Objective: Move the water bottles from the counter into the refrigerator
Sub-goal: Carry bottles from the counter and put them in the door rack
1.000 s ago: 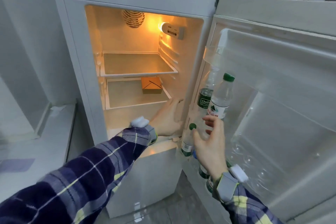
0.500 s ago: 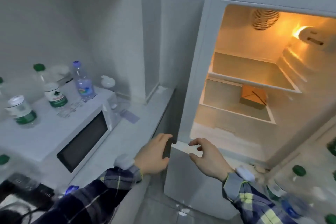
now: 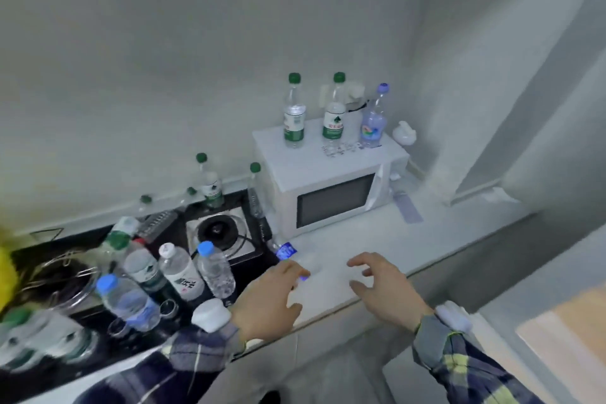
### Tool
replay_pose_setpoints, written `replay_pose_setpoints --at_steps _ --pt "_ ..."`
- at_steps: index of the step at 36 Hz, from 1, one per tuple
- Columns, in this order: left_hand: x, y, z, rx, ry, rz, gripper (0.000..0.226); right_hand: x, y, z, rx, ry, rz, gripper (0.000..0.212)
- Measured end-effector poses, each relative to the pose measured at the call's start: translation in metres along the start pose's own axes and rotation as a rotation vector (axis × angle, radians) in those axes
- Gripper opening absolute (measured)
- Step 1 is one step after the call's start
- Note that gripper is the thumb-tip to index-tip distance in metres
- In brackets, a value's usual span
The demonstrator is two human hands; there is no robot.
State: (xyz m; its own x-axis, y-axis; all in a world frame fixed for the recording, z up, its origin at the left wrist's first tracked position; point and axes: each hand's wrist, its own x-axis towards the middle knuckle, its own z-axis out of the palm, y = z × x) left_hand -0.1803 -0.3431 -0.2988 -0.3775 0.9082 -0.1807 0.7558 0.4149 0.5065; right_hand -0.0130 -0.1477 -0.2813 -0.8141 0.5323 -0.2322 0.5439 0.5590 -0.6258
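Three upright water bottles stand on top of the white microwave point(image 3: 331, 167): two green-capped ones point(image 3: 294, 121) point(image 3: 333, 120) and a purple-capped one point(image 3: 373, 121). Several more bottles point(image 3: 214, 272) cluster at the left by the stove, and two green-capped bottles point(image 3: 211, 185) stand at the wall. A clear bottle with a blue label point(image 3: 286, 251) lies blurred on the white counter point(image 3: 377, 246). My left hand point(image 3: 272, 298) hovers with spread fingers at this bottle's blue-capped end. My right hand point(image 3: 383, 289) is open above the bare counter just to the right.
A black gas stove point(image 3: 218, 233) sits left of the microwave. A sink with a wire rack point(image 3: 62, 275) is at the far left. A small white jar point(image 3: 406, 134) stands by the wall. The fridge's lit edge point(image 3: 567, 334) shows at the lower right.
My view swung left from the open fridge to the counter. Both hands left the fridge's edge and now reach over the counter in front of the microwave.
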Motion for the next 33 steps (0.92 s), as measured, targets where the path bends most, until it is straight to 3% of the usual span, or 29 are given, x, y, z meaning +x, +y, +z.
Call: replay_pose_setpoints --at_steps 5,16,25,33 --pt "-0.043 -0.033 -0.003 -0.018 0.057 -0.112 0.054 0.014 -0.034 0.037 0.019 -0.101 -0.085 0.028" --pt "-0.096 -0.099 -0.033 -0.092 0.135 -0.247 0.047 0.031 -0.096 0.092 -0.037 -0.144 -0.204 0.032" --pt "-0.133 -0.163 -0.053 -0.128 0.214 -0.337 0.045 0.060 -0.166 0.146 -0.094 -0.210 -0.300 0.050" --pt "-0.154 -0.199 -0.058 -0.090 0.264 -0.391 0.047 0.095 -0.197 0.176 -0.234 -0.151 -0.342 0.077"
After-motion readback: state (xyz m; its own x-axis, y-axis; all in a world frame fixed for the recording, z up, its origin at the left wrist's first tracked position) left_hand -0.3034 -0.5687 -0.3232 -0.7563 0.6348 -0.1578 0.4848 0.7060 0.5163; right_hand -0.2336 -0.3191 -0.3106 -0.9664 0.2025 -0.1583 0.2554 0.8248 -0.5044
